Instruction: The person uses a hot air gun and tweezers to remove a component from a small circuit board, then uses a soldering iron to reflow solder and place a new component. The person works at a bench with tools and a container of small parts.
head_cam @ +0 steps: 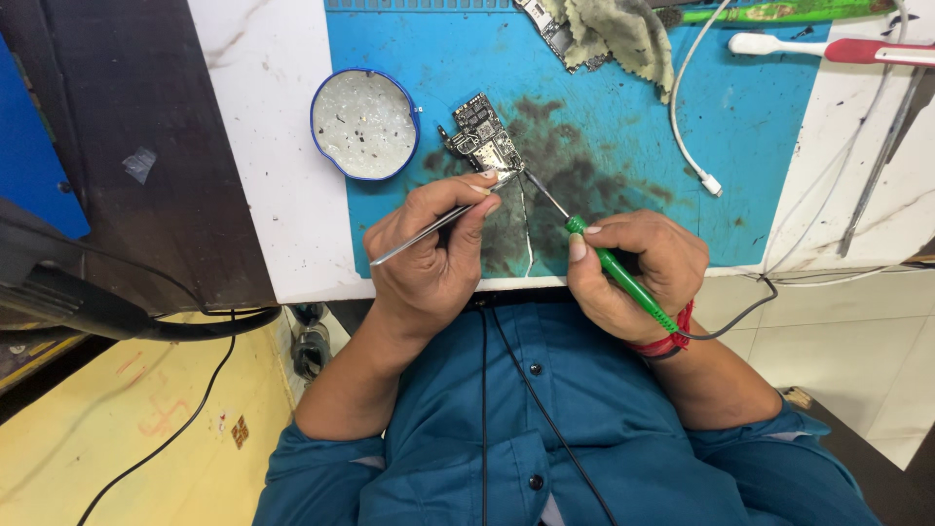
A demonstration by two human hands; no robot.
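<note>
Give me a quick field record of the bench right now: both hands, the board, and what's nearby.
left hand: holds metal tweezers, tips at the board's lower edge
right hand: holds green-handled soldering iron, tip beside the tweezer tips
circuit board: flat on stained blue mat
round blue-rimmed tin: left of board, on the mat's edge
cloth: top of mat
white cable: right of board

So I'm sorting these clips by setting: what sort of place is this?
Probably a small electronics repair bench. A bare circuit board lies on a stained blue mat, the right hand holds a green soldering iron to it, and the left hand holds tweezers.
</note>
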